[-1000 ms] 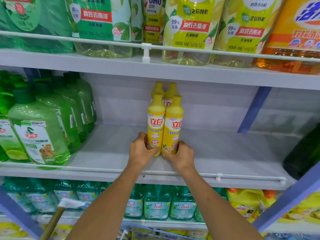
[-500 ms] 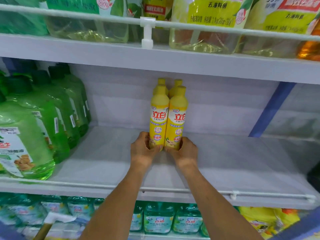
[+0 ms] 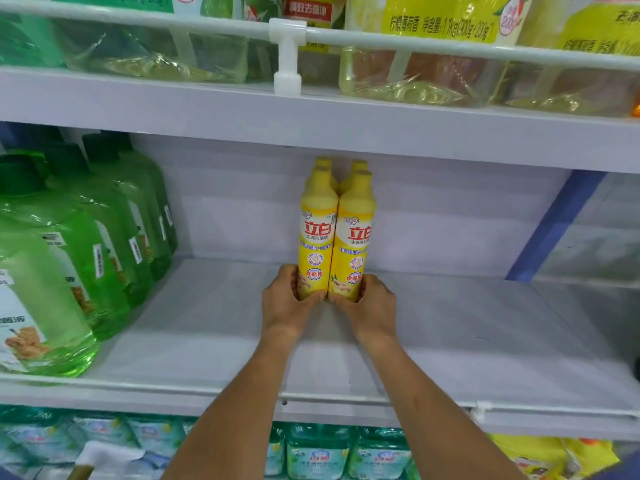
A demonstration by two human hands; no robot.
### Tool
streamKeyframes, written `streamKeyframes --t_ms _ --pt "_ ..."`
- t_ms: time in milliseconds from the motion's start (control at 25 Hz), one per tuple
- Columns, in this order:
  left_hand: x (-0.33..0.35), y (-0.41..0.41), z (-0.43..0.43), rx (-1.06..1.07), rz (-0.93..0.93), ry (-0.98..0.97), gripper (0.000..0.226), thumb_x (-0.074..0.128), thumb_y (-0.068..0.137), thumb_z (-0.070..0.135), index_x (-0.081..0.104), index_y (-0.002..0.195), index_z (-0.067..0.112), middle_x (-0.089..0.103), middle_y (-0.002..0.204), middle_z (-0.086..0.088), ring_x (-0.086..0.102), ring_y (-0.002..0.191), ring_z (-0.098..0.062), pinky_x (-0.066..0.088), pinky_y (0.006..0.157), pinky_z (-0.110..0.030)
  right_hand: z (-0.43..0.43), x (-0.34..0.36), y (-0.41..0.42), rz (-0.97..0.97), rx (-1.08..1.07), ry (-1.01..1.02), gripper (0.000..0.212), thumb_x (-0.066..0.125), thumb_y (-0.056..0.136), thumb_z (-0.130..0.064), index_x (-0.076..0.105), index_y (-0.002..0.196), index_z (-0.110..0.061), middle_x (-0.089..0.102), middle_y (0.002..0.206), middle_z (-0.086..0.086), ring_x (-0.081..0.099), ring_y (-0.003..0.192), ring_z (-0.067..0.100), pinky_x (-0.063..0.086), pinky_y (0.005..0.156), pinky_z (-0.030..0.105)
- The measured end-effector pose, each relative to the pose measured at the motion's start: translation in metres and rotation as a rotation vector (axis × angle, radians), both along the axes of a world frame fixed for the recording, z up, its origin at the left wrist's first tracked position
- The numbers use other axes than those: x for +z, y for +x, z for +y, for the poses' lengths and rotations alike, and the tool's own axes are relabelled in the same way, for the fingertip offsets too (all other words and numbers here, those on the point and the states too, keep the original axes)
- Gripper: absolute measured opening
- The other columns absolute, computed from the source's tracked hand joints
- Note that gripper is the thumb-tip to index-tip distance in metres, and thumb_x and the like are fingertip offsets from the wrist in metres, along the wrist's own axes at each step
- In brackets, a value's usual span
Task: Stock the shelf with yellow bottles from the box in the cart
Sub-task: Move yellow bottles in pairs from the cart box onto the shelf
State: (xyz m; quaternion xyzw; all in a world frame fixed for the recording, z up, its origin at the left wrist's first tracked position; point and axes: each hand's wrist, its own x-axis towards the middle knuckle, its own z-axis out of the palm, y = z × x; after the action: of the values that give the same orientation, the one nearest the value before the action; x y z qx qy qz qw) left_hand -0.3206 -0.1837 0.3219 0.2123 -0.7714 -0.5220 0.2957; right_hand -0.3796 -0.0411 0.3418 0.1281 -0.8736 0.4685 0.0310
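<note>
Head view looks into a grey middle shelf (image 3: 450,341) where four yellow dish-soap bottles stand upright in a tight two-by-two block, well back from the front edge and near the rear wall. The left front bottle (image 3: 317,237) and the right front bottle (image 3: 355,240) touch side by side, red and white labels facing out. Only the caps and shoulders of the two rear bottles (image 3: 323,163) show, directly behind them.

The left hand (image 3: 289,299) grips the base of the left front bottle: its thumb lies across the lower front, and the other fingers wrap round the outer side, out of sight. The right hand (image 3: 369,304) holds the base of the right front bottle the same way, thumb in front and fingers curled behind it. The two thumbs nearly meet below the seam between the bottles. Whether the bottle bases rest on the shelf or sit just above it cannot be told.

Big green jugs (image 3: 69,254) fill the left end of the same shelf, apart from the yellow block. A blue upright (image 3: 554,226) stands at the right. On the upper shelf (image 3: 311,123), clear refill pouches (image 3: 415,74) sit behind a white guard rail (image 3: 450,39). Below, teal bottles (image 3: 318,448) line the next level, with yellow pouches (image 3: 554,452) to their right.
</note>
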Motion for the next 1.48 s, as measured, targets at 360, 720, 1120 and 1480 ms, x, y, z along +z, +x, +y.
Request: streamKeyframes --t_ms 360,720,1120,1480 --pt "0.014 0.005 0.001 -0.058 -0.05 0.12 0.047 0.092 0.067 0.014 0.063 0.104 0.018 0.075 0.1 0.001 0.073 0.09 -0.011 0.06 0.079 -0.026 -0.001 0.003 0.003 -0.015 -0.003 0.056 0.051 0.087 0.069 -0.043 0.067 0.108 -0.018 0.071 0.106 0.003 0.068 0.095 0.021 0.054 0.081 0.031" --pt "0.069 0.054 -0.006 -0.253 -0.61 -0.47 0.079 0.071 0.078 0.055 0.04 0.141 0.017 0.053 0.133 -0.01 0.051 0.127 -0.032 0.045 0.098 -0.038 0.026 0.046 0.037 0.056 0.153 0.423 0.062 0.062 0.085 -0.06 0.053 0.135 -0.022 0.055 0.133 0.006 0.05 0.127 0.028 0.047 0.102 0.038" --pt "0.114 0.155 0.054 -0.397 -0.668 -0.977 0.072 0.056 0.092 0.057 0.034 0.147 0.016 0.043 0.149 -0.013 0.043 0.135 -0.034 0.04 0.108 -0.046 0.099 0.106 0.153 0.292 0.344 0.874 0.075 0.049 0.095 -0.061 0.035 0.151 -0.013 0.038 0.155 0.012 0.034 0.142 0.031 0.038 0.113 0.043" --pt "0.132 0.25 0.112 -0.315 -0.703 -1.019 0.08 0.051 0.094 0.062 0.028 0.154 0.013 0.037 0.154 -0.016 0.036 0.141 -0.034 0.033 0.115 -0.047 0.155 0.109 0.23 0.401 0.444 0.885 0.09 0.041 0.088 -0.078 0.034 0.152 -0.015 0.037 0.157 0.01 0.038 0.141 0.03 0.04 0.112 0.044"
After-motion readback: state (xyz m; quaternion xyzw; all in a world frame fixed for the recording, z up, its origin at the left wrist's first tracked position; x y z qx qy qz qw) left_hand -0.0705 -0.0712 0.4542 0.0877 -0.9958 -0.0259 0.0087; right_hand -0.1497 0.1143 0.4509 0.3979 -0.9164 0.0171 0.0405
